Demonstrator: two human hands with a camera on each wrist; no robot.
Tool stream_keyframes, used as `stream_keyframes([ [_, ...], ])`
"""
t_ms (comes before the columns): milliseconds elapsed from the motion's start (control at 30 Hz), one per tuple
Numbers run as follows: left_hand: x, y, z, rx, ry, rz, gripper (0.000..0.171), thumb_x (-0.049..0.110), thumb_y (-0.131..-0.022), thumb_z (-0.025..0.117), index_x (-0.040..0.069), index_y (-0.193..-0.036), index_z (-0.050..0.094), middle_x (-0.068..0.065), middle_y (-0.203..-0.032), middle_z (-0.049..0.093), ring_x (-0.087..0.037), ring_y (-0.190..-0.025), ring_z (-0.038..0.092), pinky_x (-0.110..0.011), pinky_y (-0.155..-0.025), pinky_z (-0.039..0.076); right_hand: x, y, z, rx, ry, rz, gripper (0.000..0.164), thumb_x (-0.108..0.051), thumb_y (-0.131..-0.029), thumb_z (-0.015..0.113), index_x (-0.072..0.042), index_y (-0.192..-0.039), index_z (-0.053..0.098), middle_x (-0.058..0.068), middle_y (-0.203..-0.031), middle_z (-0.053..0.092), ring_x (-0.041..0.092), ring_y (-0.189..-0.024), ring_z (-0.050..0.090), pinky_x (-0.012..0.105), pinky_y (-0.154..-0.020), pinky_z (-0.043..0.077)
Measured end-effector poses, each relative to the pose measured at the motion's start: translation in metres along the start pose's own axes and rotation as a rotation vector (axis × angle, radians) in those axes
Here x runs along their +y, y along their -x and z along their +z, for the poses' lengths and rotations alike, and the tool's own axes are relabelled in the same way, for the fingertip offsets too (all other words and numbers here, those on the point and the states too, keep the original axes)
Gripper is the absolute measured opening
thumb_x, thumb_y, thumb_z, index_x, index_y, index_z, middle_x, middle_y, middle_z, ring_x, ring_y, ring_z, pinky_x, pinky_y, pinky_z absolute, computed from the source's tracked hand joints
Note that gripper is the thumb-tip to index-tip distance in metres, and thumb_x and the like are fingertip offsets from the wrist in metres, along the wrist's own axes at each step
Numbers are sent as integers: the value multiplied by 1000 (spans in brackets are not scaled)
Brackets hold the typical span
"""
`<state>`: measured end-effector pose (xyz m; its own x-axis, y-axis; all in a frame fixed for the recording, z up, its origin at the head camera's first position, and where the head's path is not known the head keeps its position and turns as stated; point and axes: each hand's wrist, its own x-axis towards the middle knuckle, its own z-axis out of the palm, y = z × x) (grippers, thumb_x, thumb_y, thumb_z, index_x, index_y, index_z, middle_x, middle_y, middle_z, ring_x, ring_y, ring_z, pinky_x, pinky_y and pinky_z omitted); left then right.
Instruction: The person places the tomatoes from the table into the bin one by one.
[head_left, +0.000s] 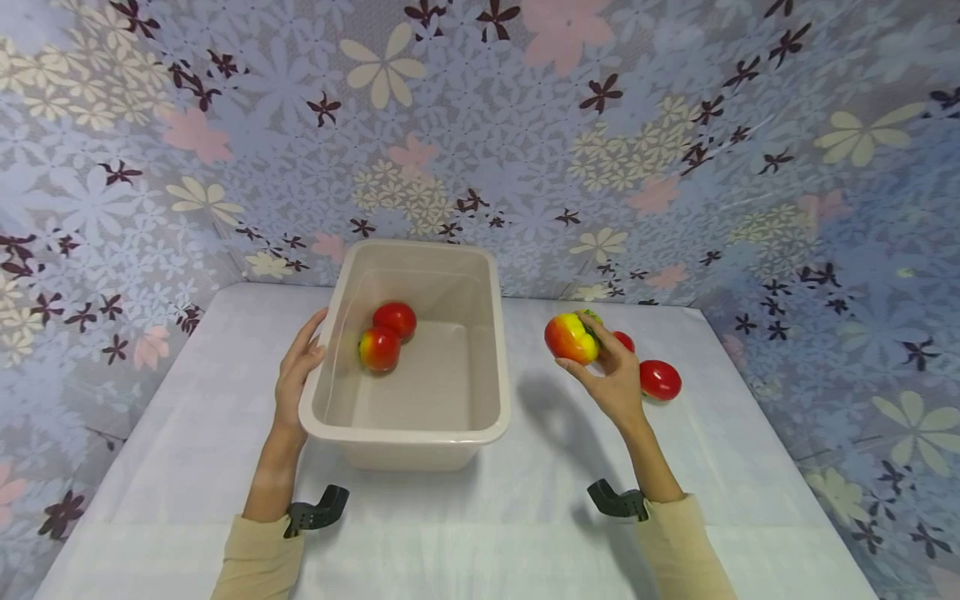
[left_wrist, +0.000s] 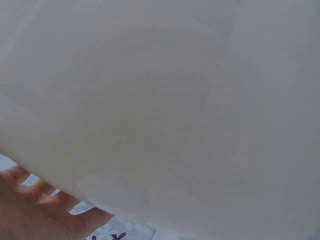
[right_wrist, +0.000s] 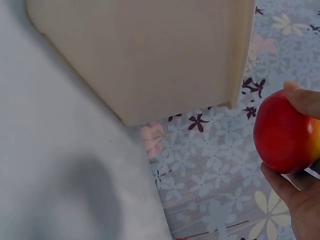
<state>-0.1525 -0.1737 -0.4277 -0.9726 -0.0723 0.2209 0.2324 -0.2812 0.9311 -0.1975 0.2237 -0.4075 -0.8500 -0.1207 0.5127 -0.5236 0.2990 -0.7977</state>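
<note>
My right hand [head_left: 621, 387] grips a glossy red-and-yellow fruit [head_left: 564, 338] above the table, right of a beige plastic bin [head_left: 450, 437]. In the right wrist view, the thumb and fingers hold the fruit's [right_wrist: 282, 134] sides. Against the bin's left outer wall rests my left hand [head_left: 294, 379], its fingers fairly straight. The left wrist view shows those fingers [left_wrist: 55, 202] spread along the bin's pale wall [left_wrist: 165, 110]. Inside the bin, a red fruit [head_left: 395, 320] touches a red-and-yellow one [head_left: 380, 349].
On the white-covered table [head_left: 547, 508], a red fruit [head_left: 660, 381] lies right of my right hand. Another red fruit [head_left: 624, 341] is partly hidden behind that hand, with a greenish one [head_left: 591, 315] beside it. Flowered cloth [head_left: 480, 125] rises behind the table and on both sides.
</note>
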Motion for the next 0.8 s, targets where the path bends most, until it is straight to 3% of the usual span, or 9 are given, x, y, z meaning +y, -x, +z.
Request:
stream_keyframes([
  [300, 1, 0, 1, 3, -12, -11, 51, 13, -103, 26, 12, -154, 28, -8, -153, 40, -18, -127, 48, -24, -100, 47, 11, -10, 5, -23, -47, -46, 67, 9, -76, 76, -2, -139, 53, 24, -141, 50, 9, -123, 52, 16, -100, 45],
  [600, 1, -2, 0, -3, -6, -10, 52, 11, -102, 25, 11, -154, 27, -12, -156, 34, -19, -130, 46, -24, -102, 46, -2, -22, 20, -70, -81, -118, 70, 13, -75, 75, -1, -139, 51, 20, -139, 53, 11, -121, 53, 18, -98, 47],
  [800, 0, -2, -1, -7, 17, 8, 52, 9, -102, 25, 9, -154, 26, -5, -151, 42, -18, -128, 48, -25, -101, 47, -13, -26, 33, -109, -107, -152, 71, 17, -73, 74, 2, -139, 51, 24, -138, 53, 9, -123, 53, 20, -100, 46],
])
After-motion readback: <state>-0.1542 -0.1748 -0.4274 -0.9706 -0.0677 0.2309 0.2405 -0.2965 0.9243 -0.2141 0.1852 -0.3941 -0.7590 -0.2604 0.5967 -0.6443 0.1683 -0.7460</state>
